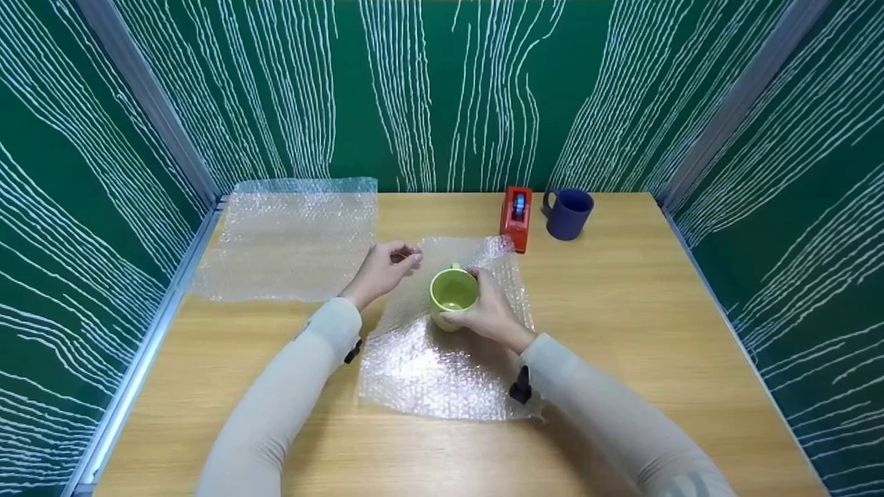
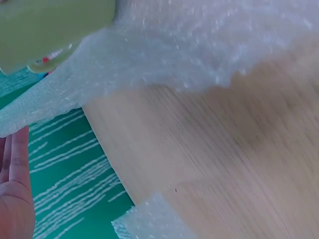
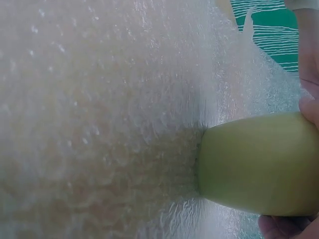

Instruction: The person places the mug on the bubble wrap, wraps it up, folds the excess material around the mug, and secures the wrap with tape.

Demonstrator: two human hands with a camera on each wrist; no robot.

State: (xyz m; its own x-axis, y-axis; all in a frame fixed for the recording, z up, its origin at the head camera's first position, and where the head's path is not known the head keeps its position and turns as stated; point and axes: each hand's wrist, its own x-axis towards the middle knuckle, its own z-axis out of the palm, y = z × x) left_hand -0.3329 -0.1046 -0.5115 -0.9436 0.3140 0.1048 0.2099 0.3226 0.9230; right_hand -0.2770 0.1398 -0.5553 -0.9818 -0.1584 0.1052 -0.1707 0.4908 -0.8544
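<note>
A lime-green mug (image 1: 454,290) stands upright on a sheet of bubble wrap (image 1: 428,366) in the middle of the table, its handle pointing to the back. My right hand (image 1: 489,310) grips the mug from the right, thumb on the near side and fingers round the far side. In the right wrist view the mug's base (image 3: 207,164) meets the wrap. To the left of the mug, my left hand (image 1: 388,269) pinches the sheet's left edge, thumb and fingertips together. The left wrist view shows that wrap edge (image 2: 65,99) raised off the table, with the fingertips hidden behind it.
A second bubble wrap sheet (image 1: 297,241) lies flat at the back left. At the back right stand a red tape dispenser (image 1: 516,221), touching the corner of the nearer sheet, and a dark blue mug (image 1: 570,215). Green walls with white lines (image 1: 442,96) enclose the wooden table (image 1: 656,331).
</note>
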